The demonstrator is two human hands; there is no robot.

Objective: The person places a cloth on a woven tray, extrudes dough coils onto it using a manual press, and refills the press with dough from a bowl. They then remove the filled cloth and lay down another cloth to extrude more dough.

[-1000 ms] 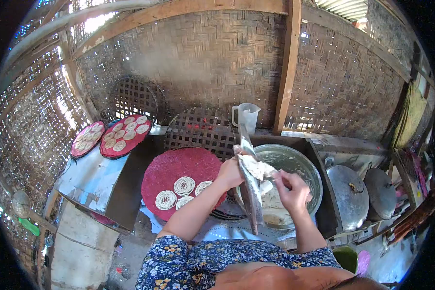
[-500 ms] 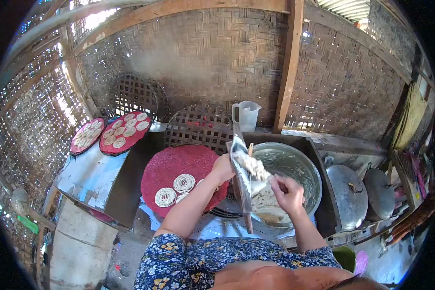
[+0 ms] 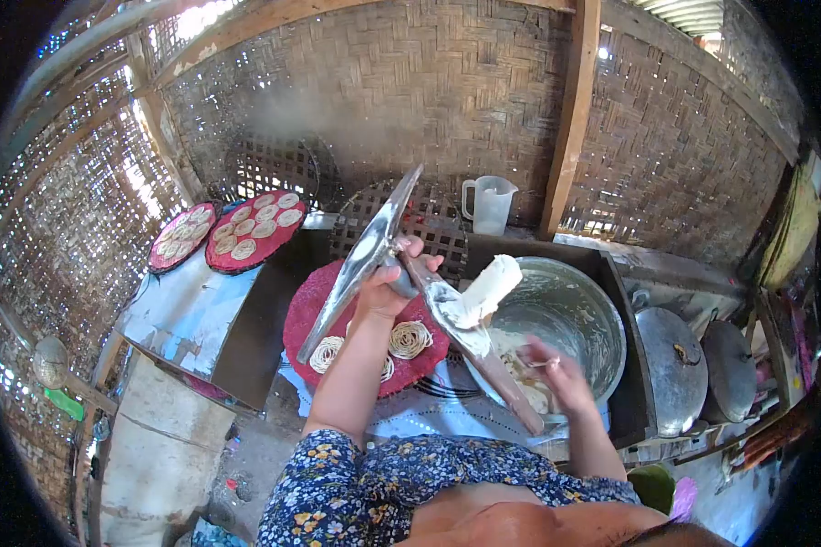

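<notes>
Your left hand: closed round the middle of a two-part press, parts splayed, likely for access. White dough: on the right part, presumably kept above the metal basin against drips. Your right hand: over basin, half-curled; contents indeterminable.

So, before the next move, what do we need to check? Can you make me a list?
1. Left hand holding the wooden bars: ok.
2. Bars lined up together: not ok, they're spread apart.
3. White cylinder packed inside: cannot tell.
4. Right hand over the metal bowl: ok.
5. Bare room on the red tray beside the pale coils: ok, though arm and bars hide some.
</notes>
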